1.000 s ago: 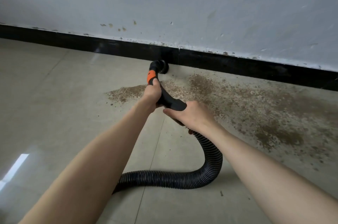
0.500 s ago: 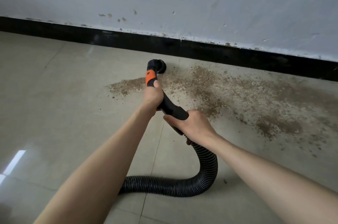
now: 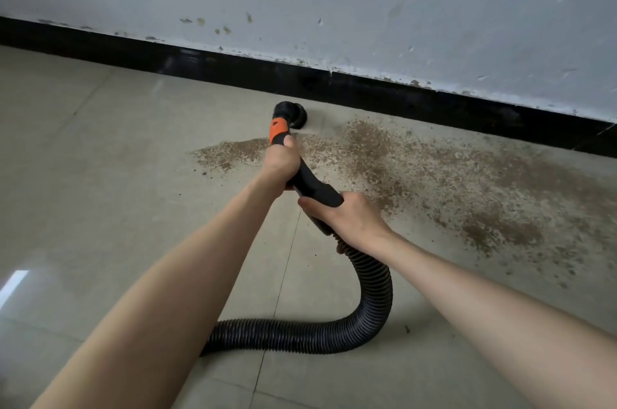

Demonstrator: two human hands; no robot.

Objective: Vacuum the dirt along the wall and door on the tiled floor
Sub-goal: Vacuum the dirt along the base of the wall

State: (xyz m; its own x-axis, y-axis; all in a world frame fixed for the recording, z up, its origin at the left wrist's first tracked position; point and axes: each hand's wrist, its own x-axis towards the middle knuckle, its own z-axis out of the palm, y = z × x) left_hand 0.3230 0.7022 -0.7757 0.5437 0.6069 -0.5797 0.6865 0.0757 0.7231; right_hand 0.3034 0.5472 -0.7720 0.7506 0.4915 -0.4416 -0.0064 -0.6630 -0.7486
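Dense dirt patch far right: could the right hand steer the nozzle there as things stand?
Probably yes. The right hand grips the wand near the hose, which lies slack in a loop, and bare floor lies between the nozzle and the dirt patch.

Both forearms are bare, no sleeves, left hand (image 3: 279, 164) ringless.

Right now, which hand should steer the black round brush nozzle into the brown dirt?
Left. The left hand grips the black wand just behind the orange collar, nearest the nozzle. The right hand holds farther back, by the ribbed hose.
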